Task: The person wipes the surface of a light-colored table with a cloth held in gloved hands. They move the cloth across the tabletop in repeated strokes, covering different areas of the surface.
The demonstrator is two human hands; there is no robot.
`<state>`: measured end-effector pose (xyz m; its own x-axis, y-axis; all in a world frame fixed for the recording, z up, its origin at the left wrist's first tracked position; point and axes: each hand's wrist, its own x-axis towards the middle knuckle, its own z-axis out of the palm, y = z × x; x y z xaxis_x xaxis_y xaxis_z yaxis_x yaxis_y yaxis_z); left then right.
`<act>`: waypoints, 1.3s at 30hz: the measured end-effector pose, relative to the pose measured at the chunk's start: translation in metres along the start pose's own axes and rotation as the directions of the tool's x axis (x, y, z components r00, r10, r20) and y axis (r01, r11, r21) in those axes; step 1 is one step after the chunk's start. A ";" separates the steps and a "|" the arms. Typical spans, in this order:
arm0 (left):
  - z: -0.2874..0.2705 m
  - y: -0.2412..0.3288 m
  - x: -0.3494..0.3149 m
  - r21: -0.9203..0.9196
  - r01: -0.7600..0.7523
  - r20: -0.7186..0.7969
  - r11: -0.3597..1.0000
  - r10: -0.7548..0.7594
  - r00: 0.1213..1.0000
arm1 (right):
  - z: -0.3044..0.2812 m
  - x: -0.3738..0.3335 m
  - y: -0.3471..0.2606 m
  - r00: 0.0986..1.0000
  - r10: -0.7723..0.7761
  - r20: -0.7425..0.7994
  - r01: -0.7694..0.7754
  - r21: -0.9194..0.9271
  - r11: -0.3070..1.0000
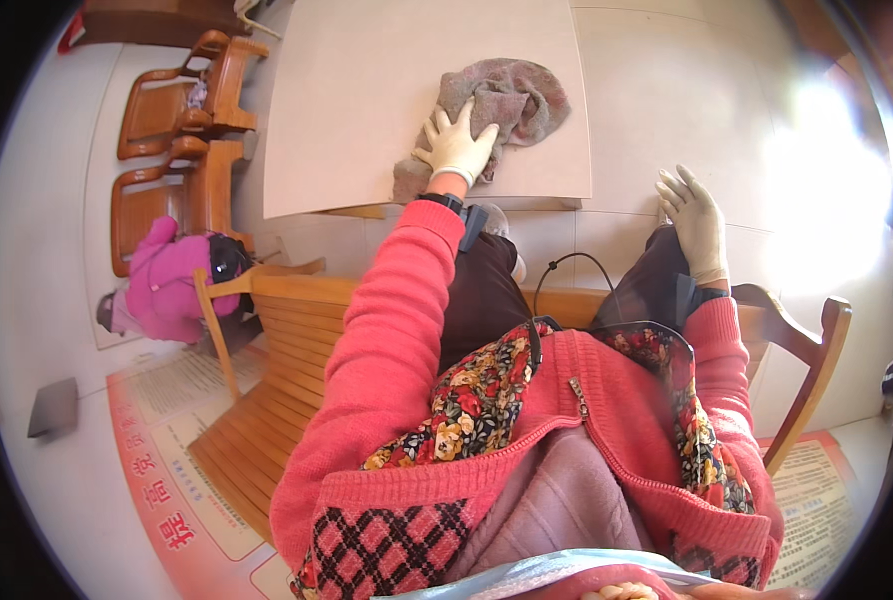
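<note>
A rumpled grey-brown cloth (537, 100) lies bunched on the pale table (357, 120) near its right front corner. My left hand (459, 147), in a cream glove, rests on top of it with the fingers spread. One end of the cloth shows left of my wrist; what lies under the palm is hidden. Off the table's right side, my right hand (697, 225) is raised above my knee, gloved too. Its fingers are stretched out and nothing is in them.
I sit on a slatted wooden bench (277, 370). Two wooden chairs (157, 120) stand to the left, with a person in a pink jacket (167, 285) nearby. A thin black cable (577, 256) loops between my legs. Strong glare falls on the right.
</note>
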<state>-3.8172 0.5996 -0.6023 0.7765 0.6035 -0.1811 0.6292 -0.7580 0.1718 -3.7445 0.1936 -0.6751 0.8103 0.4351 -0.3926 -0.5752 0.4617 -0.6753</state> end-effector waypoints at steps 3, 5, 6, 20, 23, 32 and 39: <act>0.002 0.022 -0.011 -0.002 -0.007 0.002 1.000 0.007 1.000 | 0.013 0.000 -0.004 0.998 0.046 0.034 -0.048 0.041 0.998; 0.005 0.041 -0.024 0.022 -0.069 0.057 0.997 0.068 0.996 | 0.019 0.001 -0.008 0.998 0.064 0.020 -0.065 0.049 0.997; 0.009 0.055 -0.030 0.022 -0.126 0.028 0.992 0.125 0.992 | 0.020 0.001 -0.010 0.998 0.065 0.021 -0.066 0.045 0.997; 0.015 0.114 -0.014 0.026 -0.227 0.226 0.974 0.216 0.950 | 0.014 -0.002 -0.011 0.993 0.108 0.051 -0.112 0.083 0.990; 0.016 0.123 0.018 0.026 -0.226 0.241 0.974 0.214 0.947 | 0.013 0.000 -0.007 0.994 0.102 0.036 -0.105 0.076 0.992; 0.002 0.148 0.118 0.054 -0.258 0.225 0.965 0.240 0.945 | 0.008 0.004 -0.001 0.989 0.142 0.047 -0.147 0.108 0.983; -0.011 0.154 0.213 0.060 -0.309 0.173 0.949 0.294 0.940 | 0.016 0.013 -0.004 0.972 0.235 0.003 -0.234 0.110 0.966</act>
<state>-3.5548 0.6141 -0.6034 0.9093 0.3012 -0.2871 0.3557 -0.9207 0.1606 -3.7331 0.2094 -0.6675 0.6521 0.5337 -0.5384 -0.7574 0.4291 -0.4921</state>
